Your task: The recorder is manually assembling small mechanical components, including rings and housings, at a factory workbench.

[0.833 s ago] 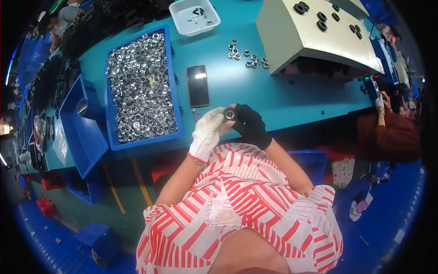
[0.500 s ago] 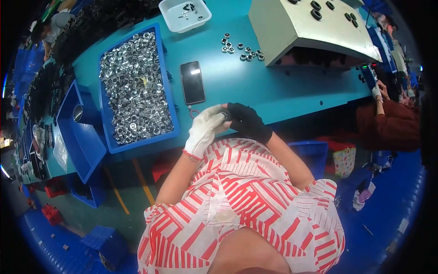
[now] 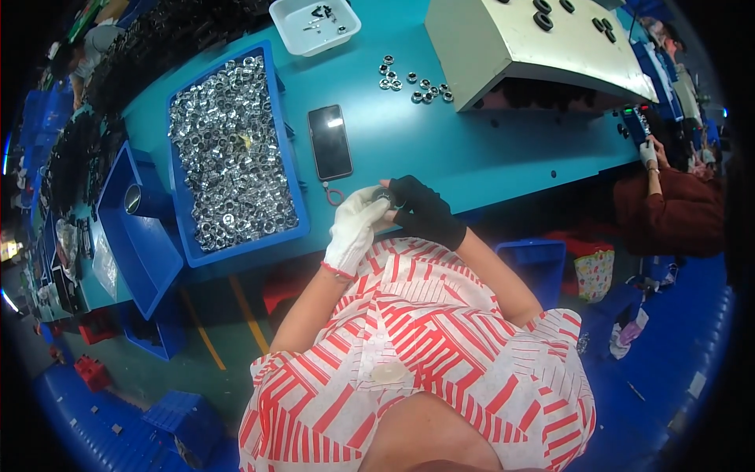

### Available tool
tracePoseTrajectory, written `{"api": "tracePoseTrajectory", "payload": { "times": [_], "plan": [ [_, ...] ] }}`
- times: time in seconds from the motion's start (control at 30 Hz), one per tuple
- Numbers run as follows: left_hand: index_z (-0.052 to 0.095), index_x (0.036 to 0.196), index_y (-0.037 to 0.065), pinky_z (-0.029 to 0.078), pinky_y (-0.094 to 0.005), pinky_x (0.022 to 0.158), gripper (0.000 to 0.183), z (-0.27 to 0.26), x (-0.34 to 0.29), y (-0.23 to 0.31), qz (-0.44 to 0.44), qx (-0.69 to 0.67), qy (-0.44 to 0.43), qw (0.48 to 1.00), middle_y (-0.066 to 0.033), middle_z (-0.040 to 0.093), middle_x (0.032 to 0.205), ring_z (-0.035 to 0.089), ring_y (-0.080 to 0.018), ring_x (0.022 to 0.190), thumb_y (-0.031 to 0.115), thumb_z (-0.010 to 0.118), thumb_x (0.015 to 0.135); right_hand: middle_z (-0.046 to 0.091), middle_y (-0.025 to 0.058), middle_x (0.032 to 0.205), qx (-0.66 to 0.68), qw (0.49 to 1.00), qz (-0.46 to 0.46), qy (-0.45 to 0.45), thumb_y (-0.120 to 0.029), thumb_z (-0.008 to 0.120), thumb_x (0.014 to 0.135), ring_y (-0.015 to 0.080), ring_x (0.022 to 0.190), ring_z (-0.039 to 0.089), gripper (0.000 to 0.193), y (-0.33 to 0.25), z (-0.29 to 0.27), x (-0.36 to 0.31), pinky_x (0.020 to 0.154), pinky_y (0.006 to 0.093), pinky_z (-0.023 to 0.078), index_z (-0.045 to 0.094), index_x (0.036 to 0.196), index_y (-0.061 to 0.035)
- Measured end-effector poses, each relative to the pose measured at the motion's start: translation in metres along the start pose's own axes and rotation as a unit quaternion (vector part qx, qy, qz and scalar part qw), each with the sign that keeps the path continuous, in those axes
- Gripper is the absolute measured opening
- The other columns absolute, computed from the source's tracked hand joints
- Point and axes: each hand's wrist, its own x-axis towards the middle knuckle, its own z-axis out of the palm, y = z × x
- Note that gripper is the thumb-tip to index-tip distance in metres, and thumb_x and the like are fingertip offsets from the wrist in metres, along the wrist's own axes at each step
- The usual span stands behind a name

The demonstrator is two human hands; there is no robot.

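Observation:
In front of my body, at the table's near edge, both hands meet around a small dark ring [image 3: 384, 194]. My left hand [image 3: 354, 226], in a white glove with a red cuff, is closed with the ring pinched in its fingers. My right hand [image 3: 429, 214] wears a black fingerless glove, and its bent fingers grip the ring's right side. Fingers cover much of the part. A phone [image 3: 331, 141] lies just beyond my hands, with a red cord loop [image 3: 334, 194] at its near end.
Left of the phone stands a blue bin [image 3: 303, 224] full of shiny metal rings. An empty-looking blue tray [image 3: 145, 271] leans beside it. Several loose rings [image 3: 411, 77] lie near a cream stand [image 3: 535, 47] with black rings on top. A white tray [image 3: 295, 39] holds small parts. A co-worker [image 3: 668, 208] sits at right.
Both hands stay together on the ring, with a slight shift of the fingers that shows more of it. The whole view has shifted slightly.

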Motion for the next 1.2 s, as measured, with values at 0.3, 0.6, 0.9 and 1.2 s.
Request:
{"api": "tracePoseTrajectory", "payload": {
  "times": [0.3, 0.6, 0.9, 1.2],
  "plan": [
    [0.053, 0.113, -0.006, 0.056, -0.0269, 0.066, 0.031, -0.001, -0.003, -0.002, 0.012, 0.081, 0.058, 0.995, -0.0078, 0.062, 0.089, 0.062, -0.0113, 0.072, 0.005, 0.056, 0.084, 0.056, 0.0055, 0.092, -0.213, 0.97, -0.1, 0.063, -0.021, 0.07, 0.073, 0.023, 0.08, 0.059, 0.044, 0.006, 0.009, -0.002, 0.067, 0.0327, 0.048, 0.056, 0.113, -0.0109],
    [0.048, 0.118, -0.008, 0.054, -0.028, 0.075, 0.037, 0.004, -0.011, 0.009, 0.011, 0.057, -0.003, 0.998, -0.0118, 0.06, 0.101, 0.062, -0.0154, 0.084, 0.005, 0.056, 0.084, 0.059, 0.0079, 0.092, -0.011, 1.0, -0.002, 0.0, -0.019, 0.064, 0.082, 0.0205, 0.081, 0.06, 0.034, 0.011, -0.002, -0.003, 0.071, 0.0318, 0.048, 0.056, 0.113, -0.0066],
    [0.044, 0.121, -0.008, 0.051, -0.0248, 0.076, 0.049, 0.006, -0.018, 0.005, 0.082, 0.088, 0.008, 0.993, -0.0123, 0.06, 0.102, 0.06, -0.015, 0.087, 0.0, 0.063, 0.076, 0.062, 0.0042, 0.078, 0.253, 0.949, 0.184, 0.019, -0.019, 0.057, 0.089, 0.0126, 0.069, 0.059, 0.024, 0.014, 0.009, -0.004, 0.066, 0.0273, 0.049, 0.058, 0.106, -0.0007],
    [0.034, 0.129, -0.008, 0.05, -0.0271, 0.08, 0.058, 0.005, -0.018, 0.017, 0.116, 0.354, 0.008, 0.928, -0.0157, 0.06, 0.101, 0.061, -0.017, 0.088, -0.006, 0.058, 0.076, 0.061, 0.0046, 0.09, -0.109, 0.992, -0.049, 0.039, -0.021, 0.059, 0.086, 0.0179, 0.074, 0.061, 0.021, 0.011, 0.009, -0.005, 0.063, 0.028, 0.049, 0.06, 0.105, -0.0114]
  ]
}}
